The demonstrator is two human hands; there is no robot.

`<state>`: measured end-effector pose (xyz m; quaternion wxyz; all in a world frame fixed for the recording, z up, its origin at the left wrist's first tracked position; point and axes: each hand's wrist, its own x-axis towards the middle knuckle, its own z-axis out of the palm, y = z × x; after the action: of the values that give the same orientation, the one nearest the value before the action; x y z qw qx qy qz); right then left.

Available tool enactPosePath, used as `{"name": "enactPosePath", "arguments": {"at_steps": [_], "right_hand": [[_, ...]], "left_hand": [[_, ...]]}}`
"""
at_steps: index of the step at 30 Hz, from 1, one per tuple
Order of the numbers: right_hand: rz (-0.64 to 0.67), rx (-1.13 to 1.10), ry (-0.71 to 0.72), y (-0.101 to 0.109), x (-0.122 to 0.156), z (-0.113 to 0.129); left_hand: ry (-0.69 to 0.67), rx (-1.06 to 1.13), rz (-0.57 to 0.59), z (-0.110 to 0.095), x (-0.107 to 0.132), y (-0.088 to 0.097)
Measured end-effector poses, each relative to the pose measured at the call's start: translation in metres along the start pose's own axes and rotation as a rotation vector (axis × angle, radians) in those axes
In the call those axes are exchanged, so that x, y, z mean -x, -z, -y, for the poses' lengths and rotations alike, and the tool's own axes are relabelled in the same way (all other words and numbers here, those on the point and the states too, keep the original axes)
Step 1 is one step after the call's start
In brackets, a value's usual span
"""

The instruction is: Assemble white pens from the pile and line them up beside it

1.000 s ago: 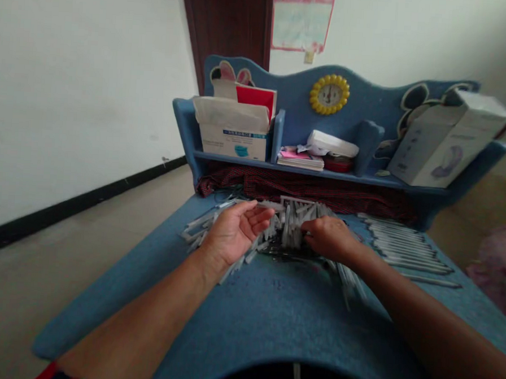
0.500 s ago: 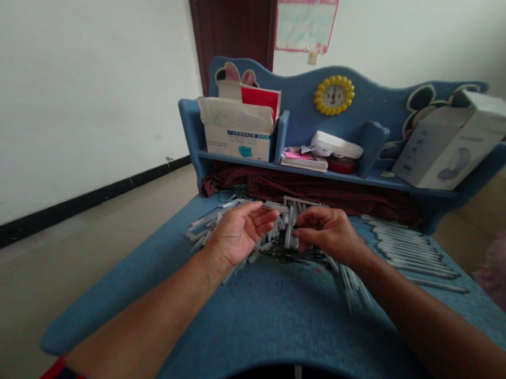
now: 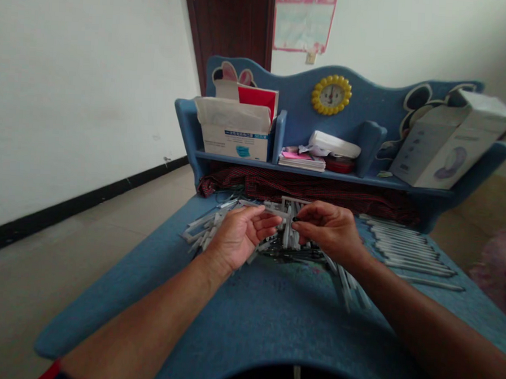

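My left hand (image 3: 244, 234) is palm up, its thumb and fingers closed on a thin whitish pen barrel (image 3: 276, 213) that points to the right. Facing it, my right hand (image 3: 333, 229) pinches a small black piece (image 3: 296, 219), perhaps a pen tip, close to the barrel's end. Whether the two touch is too small to tell. Under and behind both hands lies a heap of loose whitish barrels (image 3: 199, 232). Thin dark pieces (image 3: 290, 253) lie in front of the heap. At the right is a row of pens (image 3: 411, 251) laid side by side.
The blue desk (image 3: 229, 324) has a raised shelf at the back. It carries a mask box (image 3: 234, 146), a yellow clock (image 3: 331, 95), a stack of paper (image 3: 301, 162) and a tilted white box (image 3: 433, 148). Folded dark red checked cloth (image 3: 299, 186) lies below the shelf.
My right hand has lifted slightly and now shows the black piece at its fingertips, level with the barrel. My left hand stays almost in place, still gripping the barrel.
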<state>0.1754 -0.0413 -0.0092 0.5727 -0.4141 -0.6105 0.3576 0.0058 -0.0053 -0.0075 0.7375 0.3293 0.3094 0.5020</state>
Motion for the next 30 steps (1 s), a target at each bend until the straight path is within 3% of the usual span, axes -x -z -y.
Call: {"name": "enactPosePath", "arguments": {"at_steps": [19,25,30], "right_hand": [[-0.007,0.306,0.07,-0.0003,0.0054,-0.0018],[-0.012,0.184,-0.05,-0.0037,0.0038,0.0048],[-0.022,0.154,-0.066,-0.0051,0.0039,0.006]], "left_hand": [[-0.142,-0.11,0.037,0.0065,0.0044,-0.0014],[-0.174,-0.158,0.03,0.0056,0.0059,-0.0028],[-0.198,-0.181,0.025,0.0051,0.0064,-0.0041]]}}
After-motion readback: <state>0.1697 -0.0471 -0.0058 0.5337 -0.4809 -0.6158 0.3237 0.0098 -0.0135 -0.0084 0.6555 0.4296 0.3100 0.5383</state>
